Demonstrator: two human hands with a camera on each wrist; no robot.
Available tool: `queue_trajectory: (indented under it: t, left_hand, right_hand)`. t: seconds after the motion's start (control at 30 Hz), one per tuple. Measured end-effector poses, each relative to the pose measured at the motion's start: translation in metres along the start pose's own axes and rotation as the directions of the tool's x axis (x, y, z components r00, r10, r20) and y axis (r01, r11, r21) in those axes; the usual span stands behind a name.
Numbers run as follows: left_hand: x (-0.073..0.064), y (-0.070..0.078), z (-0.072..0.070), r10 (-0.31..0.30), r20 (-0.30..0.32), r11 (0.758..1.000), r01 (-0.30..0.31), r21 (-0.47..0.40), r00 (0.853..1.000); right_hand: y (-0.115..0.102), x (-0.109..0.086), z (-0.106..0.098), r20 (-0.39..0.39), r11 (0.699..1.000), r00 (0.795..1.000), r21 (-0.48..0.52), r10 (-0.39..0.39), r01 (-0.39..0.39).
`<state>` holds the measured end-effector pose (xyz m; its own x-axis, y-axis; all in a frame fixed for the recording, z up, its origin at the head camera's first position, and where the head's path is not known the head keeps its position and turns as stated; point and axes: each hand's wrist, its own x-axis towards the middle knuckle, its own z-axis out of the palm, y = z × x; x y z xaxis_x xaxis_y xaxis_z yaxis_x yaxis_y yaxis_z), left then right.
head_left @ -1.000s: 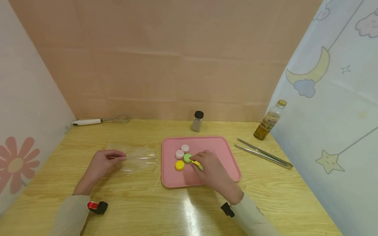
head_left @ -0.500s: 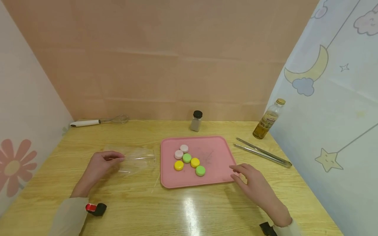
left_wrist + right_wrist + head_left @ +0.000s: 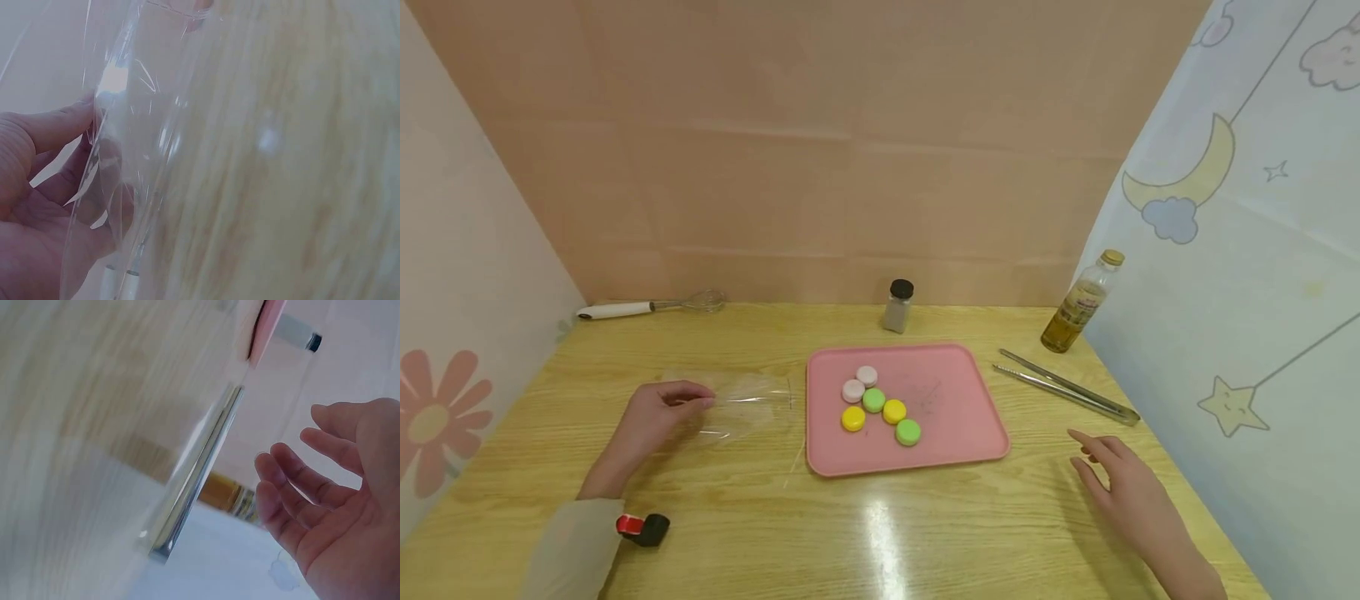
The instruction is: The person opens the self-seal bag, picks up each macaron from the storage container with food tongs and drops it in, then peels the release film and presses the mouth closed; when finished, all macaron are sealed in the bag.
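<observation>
My left hand [image 3: 658,417] pinches a clear plastic bag [image 3: 752,404] between thumb and fingers, left of the pink tray. Up close in the left wrist view, the bag's glossy, creased film [image 3: 144,125] passes between the thumb and the curled fingers. My right hand [image 3: 1123,492] holds nothing; its fingers are loosely bent, over the table to the right of the tray. Nearest to it lie metal tongs [image 3: 1067,387], also seen beside the hand in the right wrist view. On the pink tray [image 3: 955,375] sit several macarons: pale pink [image 3: 853,391], yellow [image 3: 853,418] and green [image 3: 907,432].
A small jar with a black lid [image 3: 898,307] stands behind the tray. At the back right is a glass bottle of amber liquid [image 3: 1081,304]. A whisk with a white handle [image 3: 647,308] lies along the back left edge. Walls border the table on three sides.
My right hand let go of the yellow macaron, left it on the tray, and moved right, past the tray's edge. The left hand stayed in place on the bag.
</observation>
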<state>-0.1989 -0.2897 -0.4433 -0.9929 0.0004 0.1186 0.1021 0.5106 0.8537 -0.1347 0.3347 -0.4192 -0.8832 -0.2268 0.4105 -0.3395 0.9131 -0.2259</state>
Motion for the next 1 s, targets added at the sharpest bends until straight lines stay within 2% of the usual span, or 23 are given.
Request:
queue_trajectory:
  t: [0.2,0.43,0.6,0.77,0.93,1.0]
  left_hand:
    - [0.001,-0.001,-0.001,-0.008,-0.005,1.0,0.008,0.002,1.0]
    - [-0.001,-0.002,-0.002,-0.025,-0.003,1.0,0.025,0.001,1.0]
    - [-0.002,-0.002,-0.002,-0.018,-0.004,1.0,0.018,0.004,1.0]
    - [-0.001,-0.001,-0.001,0.0,-0.005,1.0,0.0,0.002,1.0]
    - [0.0,-0.001,0.0,-0.001,0.0,1.0,0.001,0.007,1.0]
    - [0.0,0.0,0.0,-0.002,0.001,1.0,0.002,0.004,1.0]
  right_hand:
    - [0.036,-0.007,-0.004,-0.066,0.999,0.997,-0.019,-0.03,0.029]
    - [0.067,-0.008,-0.008,-0.027,0.999,1.0,-0.034,0.007,-0.008]
    - [0.082,-0.003,-0.011,-0.009,0.997,1.0,-0.073,0.005,-0.005]
    - [0.096,0.006,-0.012,0.065,0.996,0.997,-0.087,0.033,-0.028]
    - [0.112,0.015,-0.012,0.182,0.99,0.979,-0.121,0.088,-0.067]
    - [0.118,0.018,-0.011,0.196,0.989,0.976,-0.131,0.093,-0.068]
